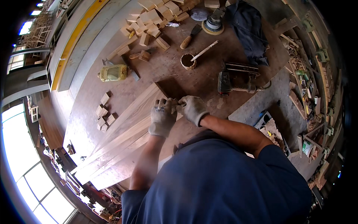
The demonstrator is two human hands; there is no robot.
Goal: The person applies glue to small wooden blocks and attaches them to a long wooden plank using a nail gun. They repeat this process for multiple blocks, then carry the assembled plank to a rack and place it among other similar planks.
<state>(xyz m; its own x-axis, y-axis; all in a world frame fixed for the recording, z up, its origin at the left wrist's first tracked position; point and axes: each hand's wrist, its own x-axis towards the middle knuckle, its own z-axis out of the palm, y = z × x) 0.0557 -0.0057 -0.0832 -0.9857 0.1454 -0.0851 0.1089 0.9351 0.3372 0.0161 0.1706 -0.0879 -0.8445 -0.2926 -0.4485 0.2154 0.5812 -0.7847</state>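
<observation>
Both of my hands wear pale work gloves and meet at the near right end of some long wooden boards. My left hand (163,116) has its fingers curled, close over the end of the boards (128,117). Beside it, my right hand (192,110) pinches with its fingertips close to those of the left. Whatever lies between the fingers is too small to make out. The boards run from the hands toward the lower left of the table (203,84). Just beyond the hands is a dark shadow at the board end.
A pot (188,61) with a stick in it stands beyond my hands. To the right lies a nail gun (233,82). A yellowish bottle (113,72), small wood blocks (105,112), a chisel-like tool (190,36), a sander (213,25) and dark cloth (250,31) surround the work.
</observation>
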